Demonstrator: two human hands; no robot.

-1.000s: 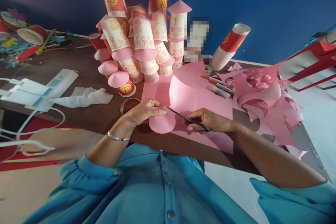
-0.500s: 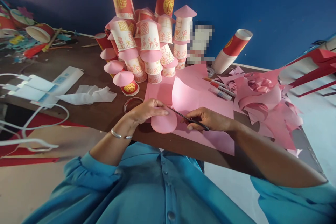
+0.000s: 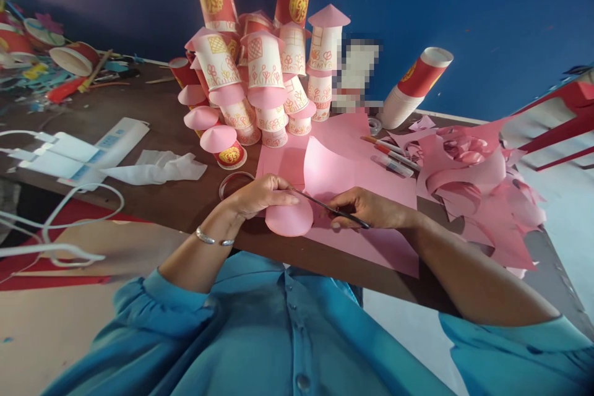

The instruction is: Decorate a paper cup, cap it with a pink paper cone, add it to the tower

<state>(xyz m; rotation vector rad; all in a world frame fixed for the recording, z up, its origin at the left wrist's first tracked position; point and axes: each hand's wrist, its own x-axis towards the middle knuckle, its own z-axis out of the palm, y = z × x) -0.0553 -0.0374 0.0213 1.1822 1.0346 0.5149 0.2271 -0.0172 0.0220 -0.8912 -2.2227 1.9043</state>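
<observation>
My left hand (image 3: 260, 195) pinches a rounded flap of pink paper (image 3: 288, 221) that curls down off a larger pink sheet (image 3: 352, 179) on the brown table (image 3: 176, 198). My right hand (image 3: 369, 209) grips dark scissors (image 3: 325, 206), whose blades point left into the paper just beside my left fingers. A silver bracelet sits on my left wrist. Both arms wear blue sleeves.
A tower of decorated paper cups with pink cone roofs (image 3: 264, 68) stands behind the sheet. A stack of red cups (image 3: 411, 90) lies tilted at the right. Markers (image 3: 390, 158), a tape roll (image 3: 232, 182), pink scraps (image 3: 473, 179), white cloth (image 3: 153, 168) and white cables (image 3: 60, 198) lie around.
The view has shifted slightly. The scissors and my left hand stay at the same cut in the pink paper, with almost no movement.
</observation>
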